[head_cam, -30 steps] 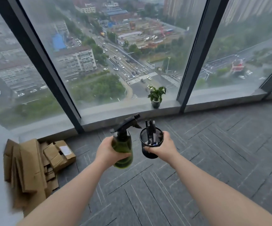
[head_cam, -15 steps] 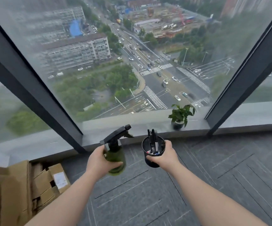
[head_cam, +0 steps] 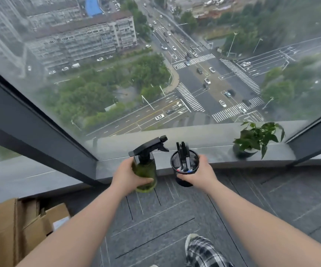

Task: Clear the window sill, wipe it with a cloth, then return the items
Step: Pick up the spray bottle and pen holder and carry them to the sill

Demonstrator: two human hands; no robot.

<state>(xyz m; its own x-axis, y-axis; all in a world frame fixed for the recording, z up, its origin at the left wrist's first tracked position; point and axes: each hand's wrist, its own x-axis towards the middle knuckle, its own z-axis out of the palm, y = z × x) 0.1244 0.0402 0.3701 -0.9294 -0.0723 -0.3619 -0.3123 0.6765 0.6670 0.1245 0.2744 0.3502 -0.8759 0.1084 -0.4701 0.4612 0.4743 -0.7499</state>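
Note:
My left hand [head_cam: 127, 175] grips a green spray bottle [head_cam: 146, 170] with a black trigger head, upright, just in front of the grey window sill [head_cam: 209, 151]. My right hand [head_cam: 202, 174] holds a black mesh pen cup [head_cam: 184, 164] with several pens in it, beside the bottle and also at the sill's front edge. A small potted green plant [head_cam: 256, 140] stands on the sill to the right, apart from both hands.
Dark window frame posts rise at the left [head_cam: 40, 132] and right [head_cam: 313, 139] of the sill section. Flattened cardboard boxes [head_cam: 21, 228] lie on the grey carpet at the lower left. My leg in checked trousers and a shoe [head_cam: 200, 249] shows at the bottom.
I have walked closer to the window; the sill and plant now loom larger. Both hands, still holding the bottle and pen cup, have reached the sill's front edge.

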